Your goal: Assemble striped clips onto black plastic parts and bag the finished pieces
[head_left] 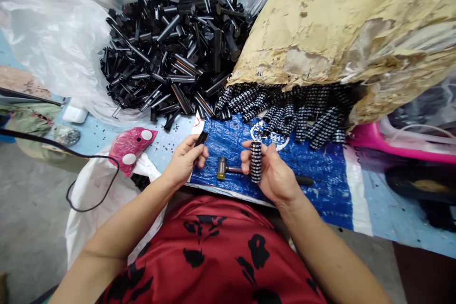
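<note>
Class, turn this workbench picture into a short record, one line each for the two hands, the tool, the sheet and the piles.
left hand: holds a small dark piece
right hand: holds a patterned cylinder
tool: hammer, handle partly hidden behind the right hand
sheet: blue sheet, under the hammer
piles: black parts, left; similar cylinders, along the yellowish sack's lower edge

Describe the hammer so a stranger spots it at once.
Find the blue sheet. The hammer lies there, its head between the left hand and right hand, its handle partly hidden by the latter. Its yellow-tipped head sets it apart from the black pieces heaped beyond.
</note>
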Tool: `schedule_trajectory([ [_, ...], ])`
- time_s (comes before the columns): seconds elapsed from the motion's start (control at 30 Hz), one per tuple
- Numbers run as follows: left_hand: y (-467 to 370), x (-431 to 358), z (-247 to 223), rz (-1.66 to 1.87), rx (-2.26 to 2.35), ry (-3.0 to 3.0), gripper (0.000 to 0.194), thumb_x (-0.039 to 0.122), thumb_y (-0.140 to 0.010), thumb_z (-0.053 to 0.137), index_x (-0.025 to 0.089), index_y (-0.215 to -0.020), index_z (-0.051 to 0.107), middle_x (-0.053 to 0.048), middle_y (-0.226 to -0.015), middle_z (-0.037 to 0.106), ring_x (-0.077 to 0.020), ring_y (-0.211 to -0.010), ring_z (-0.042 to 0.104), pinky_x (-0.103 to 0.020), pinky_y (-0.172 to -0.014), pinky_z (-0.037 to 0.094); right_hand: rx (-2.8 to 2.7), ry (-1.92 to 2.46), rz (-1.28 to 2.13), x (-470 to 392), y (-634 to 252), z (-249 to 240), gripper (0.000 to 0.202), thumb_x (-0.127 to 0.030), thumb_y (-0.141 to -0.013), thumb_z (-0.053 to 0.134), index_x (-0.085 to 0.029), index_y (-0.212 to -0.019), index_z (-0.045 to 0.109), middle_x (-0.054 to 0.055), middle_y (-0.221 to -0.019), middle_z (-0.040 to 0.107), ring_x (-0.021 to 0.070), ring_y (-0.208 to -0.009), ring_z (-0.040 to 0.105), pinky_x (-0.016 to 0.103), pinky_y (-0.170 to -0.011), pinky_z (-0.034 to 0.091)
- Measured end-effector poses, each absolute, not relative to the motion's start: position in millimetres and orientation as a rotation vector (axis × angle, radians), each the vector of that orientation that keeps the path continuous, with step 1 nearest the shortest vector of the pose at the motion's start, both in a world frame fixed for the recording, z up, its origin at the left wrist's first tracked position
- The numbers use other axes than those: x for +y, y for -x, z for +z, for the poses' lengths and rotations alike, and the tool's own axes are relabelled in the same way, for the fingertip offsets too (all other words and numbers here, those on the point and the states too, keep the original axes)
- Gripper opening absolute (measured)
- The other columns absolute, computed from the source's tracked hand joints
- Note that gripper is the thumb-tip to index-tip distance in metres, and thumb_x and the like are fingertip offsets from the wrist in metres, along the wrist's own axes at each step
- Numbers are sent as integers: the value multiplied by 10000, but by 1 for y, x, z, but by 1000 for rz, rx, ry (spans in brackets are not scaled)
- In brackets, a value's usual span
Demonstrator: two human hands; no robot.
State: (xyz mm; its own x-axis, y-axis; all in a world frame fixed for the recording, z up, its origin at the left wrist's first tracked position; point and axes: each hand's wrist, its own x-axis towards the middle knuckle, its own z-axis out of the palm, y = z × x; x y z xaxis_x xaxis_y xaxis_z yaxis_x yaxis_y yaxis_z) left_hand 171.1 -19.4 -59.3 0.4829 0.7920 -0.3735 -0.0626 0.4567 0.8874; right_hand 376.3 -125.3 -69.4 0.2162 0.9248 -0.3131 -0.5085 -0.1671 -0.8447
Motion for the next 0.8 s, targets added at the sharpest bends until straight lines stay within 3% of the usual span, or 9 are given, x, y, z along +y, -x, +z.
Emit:
schedule_trajectory([
  [0.1, -178, -26, -55, 510, 866, -1000, 287, 327, -853, 679, 209, -1039, 495, 29, -813, 709, -63, -471, 558, -194, -485, 399, -449, 1102, 1374, -126, -372, -64, 507, -704, -916, 631, -215, -1027, 704, -31, -684, 595, 89, -524, 525, 236, -507, 437],
  [0.23, -193, -34, -54, 447, 889, -1090, 230, 389, -920, 632, 196, -984, 524, 54, -668, 631, -42, -404, 426, -186, -425, 274, -361, 1092, 1308, -127, -365, -62, 501, -706, -892, 667, -240, -1073, 680, -86, -572, 480, 54, -402, 339, 207, -419, 272],
  [0.37, -205, -47, -57, 539, 883, -1233, 363, 544, -980, 584, 193, -890, 567, 46, -645, 584, -53, -447, 402, -210, -446, 303, -338, 1097, 1261, -129, -360, -61, 576, -779, -886, 608, -248, -1101, 664, -98, -536, 452, 57, -373, 293, 213, -392, 249],
  [0.47, -212, -55, -57, 603, 846, -1398, 377, 517, -1016, 556, 190, -831, 588, 30, -668, 571, -72, -536, 445, -221, -526, 366, -324, 1084, 1245, -126, -359, -59, 601, -810, -895, 556, -259, -1114, 659, -108, -514, 418, 58, -360, 266, 211, -381, 237],
  [0.53, -217, -59, -56, 655, 813, -1509, 327, 472, -997, 613, 184, -843, 624, 24, -698, 573, -84, -596, 467, -228, -577, 387, -270, 1064, 1199, -122, -358, -58, 582, -805, -890, 570, -261, -1075, 665, -102, -537, 435, 64, -384, 322, 214, -405, 310],
  [0.6, -224, -60, -57, 684, 766, -1578, 279, 448, -927, 721, 178, -890, 662, 19, -737, 596, -91, -628, 473, -233, -600, 392, -216, 1061, 1117, -117, -354, -59, 547, -782, -891, 591, -255, -1009, 678, -58, -655, 565, 89, -503, 503, 239, -509, 459],
  [0.67, -230, -61, -58, 677, 714, -1607, 282, 421, -871, 787, 172, -965, 694, 16, -762, 616, -92, -624, 460, -237, -597, 387, -235, 1088, 1036, -114, -350, -63, 509, -737, -936, 556, -247, -967, 692, 10, -902, 701, 144, -794, 683, 299, -744, 580],
  [0.73, -233, -60, -60, 662, 688, -1618, 273, 385, -872, 779, 164, -1017, 710, 19, -753, 609, -89, -609, 438, -239, -589, 375, -367, 1144, 978, -113, -348, -68, 518, -695, -1007, 444, -248, -1034, 706, 59, -1159, 727, 200, -1103, 703, 384, -997, 568],
  [0.8, -230, -58, -59, 646, 717, -1598, 247, 371, -891, 748, 160, -1017, 717, 27, -724, 576, -87, -603, 417, -239, -579, 356, -628, 1208, 929, -118, -352, -74, 609, -738, -1003, 398, -253, -1255, 669, 103, -1359, 673, 254, -1326, 626, 459, -1137, 505],
])
